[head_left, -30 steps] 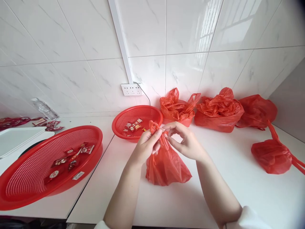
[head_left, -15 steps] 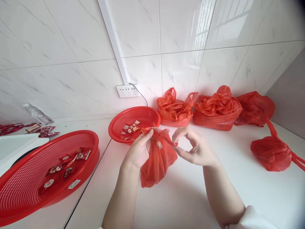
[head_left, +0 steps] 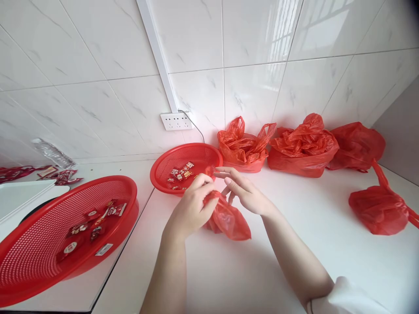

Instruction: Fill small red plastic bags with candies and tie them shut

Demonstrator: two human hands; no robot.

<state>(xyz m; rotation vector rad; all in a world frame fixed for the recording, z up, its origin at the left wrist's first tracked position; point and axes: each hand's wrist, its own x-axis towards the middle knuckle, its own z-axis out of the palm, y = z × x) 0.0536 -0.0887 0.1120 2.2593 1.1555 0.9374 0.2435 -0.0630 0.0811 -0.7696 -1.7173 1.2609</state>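
Observation:
A small red plastic bag (head_left: 229,220) lies on the white counter (head_left: 262,270) in front of me. My left hand (head_left: 193,207) is closed around the bag's neck and handles. Just to the right, my right hand (head_left: 244,192) has its fingers partly stretched and touches the top of the bag. Right behind both hands stands a small red mesh basket (head_left: 170,153) holding several little wrapped sweets (head_left: 180,173).
A large red mesh basket (head_left: 36,253) with several wrapped packets sits at the left. Three red bags (head_left: 303,146) line the tiled wall, and a tied one (head_left: 379,209) lies at the right. A wall socket (head_left: 176,121), a white tray (head_left: 19,194) and a plastic bottle (head_left: 52,152) are at the back left.
The bag has sunk from being held up to lying lower on the counter. My right hand let go of the pinched handle and its fingers spread; my left hand stayed gripped.

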